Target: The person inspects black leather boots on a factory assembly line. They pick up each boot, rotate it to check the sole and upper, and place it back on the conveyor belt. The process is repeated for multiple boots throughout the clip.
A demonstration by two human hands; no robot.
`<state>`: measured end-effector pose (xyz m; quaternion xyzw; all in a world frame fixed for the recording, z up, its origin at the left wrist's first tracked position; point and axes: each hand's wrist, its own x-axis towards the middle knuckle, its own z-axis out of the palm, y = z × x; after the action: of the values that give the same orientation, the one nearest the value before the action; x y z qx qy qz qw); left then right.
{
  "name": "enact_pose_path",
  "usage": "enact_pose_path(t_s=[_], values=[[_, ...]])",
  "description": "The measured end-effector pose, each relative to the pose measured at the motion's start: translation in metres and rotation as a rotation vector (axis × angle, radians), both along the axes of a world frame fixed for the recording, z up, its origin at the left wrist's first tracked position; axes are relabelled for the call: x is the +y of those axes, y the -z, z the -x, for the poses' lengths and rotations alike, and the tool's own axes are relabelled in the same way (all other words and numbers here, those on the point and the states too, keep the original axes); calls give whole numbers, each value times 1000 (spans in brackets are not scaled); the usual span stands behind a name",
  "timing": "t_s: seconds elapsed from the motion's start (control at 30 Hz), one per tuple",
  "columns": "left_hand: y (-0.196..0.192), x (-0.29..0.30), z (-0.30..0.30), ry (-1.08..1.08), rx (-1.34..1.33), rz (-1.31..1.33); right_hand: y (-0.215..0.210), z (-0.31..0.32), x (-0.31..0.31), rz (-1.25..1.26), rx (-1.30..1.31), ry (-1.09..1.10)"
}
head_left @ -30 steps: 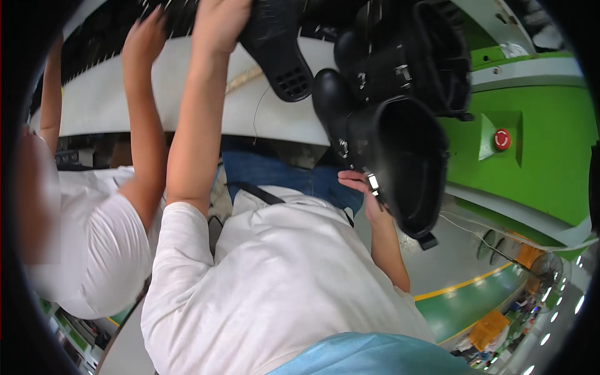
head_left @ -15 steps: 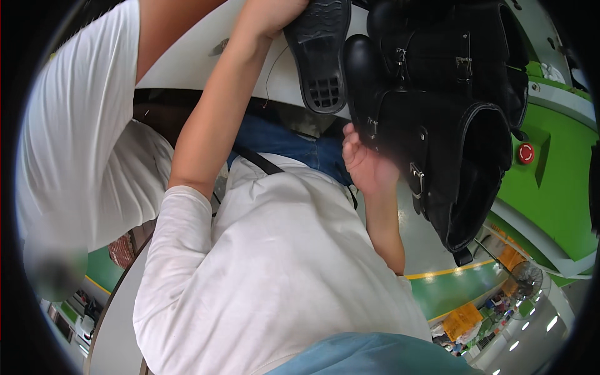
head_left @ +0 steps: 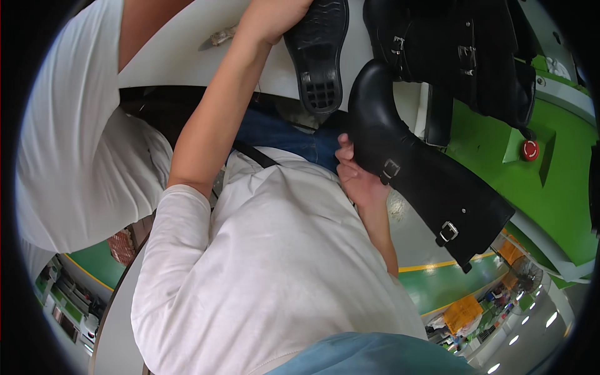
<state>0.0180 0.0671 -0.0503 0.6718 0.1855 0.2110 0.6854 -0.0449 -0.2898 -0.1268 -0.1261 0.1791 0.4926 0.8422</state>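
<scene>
My left hand point(head_left: 277, 17), at the top edge, grips a black rubber shoe sole point(head_left: 320, 59) by its side. The sole's tread faces me, with a grid of square hollows at the lower end; its upper end and some of my fingers are out of sight. A tall black boot point(head_left: 415, 156) with two metal buckles lies tilted, toe up and shaft slanting to the lower right. Under its foot, my right hand point(head_left: 362, 178) holds it with curled fingers, partly covered by the boot.
More black buckled boots point(head_left: 456, 50) stand at the upper right by a green machine point(head_left: 562, 181) with a red button point(head_left: 529, 150). On the white table point(head_left: 181, 53) lies a small pointed tool point(head_left: 217, 39). Another person's white sleeve point(head_left: 69, 119) is close on my left.
The held boot has come away from the other boots, turning so its buckled side shows and its shaft swings lower. My right hand stays under it. The sole has barely moved.
</scene>
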Motion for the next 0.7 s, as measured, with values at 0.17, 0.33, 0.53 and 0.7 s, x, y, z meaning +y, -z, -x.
enact_pose_path(t_s=[0.17,0.33,0.53,0.7], values=[[5,-5,-1,-12,75,13,30,-14,-8,-146,-68,-40],[-1,-7,7,-52,96,-37,18,-12,2,-209,-69,-107],[13,-3,22,18,-51,-24,15,-18,28,-51,-408,-65],[10,-5,30,3,-66,0,6,-22,54,-217,-328,-56]])
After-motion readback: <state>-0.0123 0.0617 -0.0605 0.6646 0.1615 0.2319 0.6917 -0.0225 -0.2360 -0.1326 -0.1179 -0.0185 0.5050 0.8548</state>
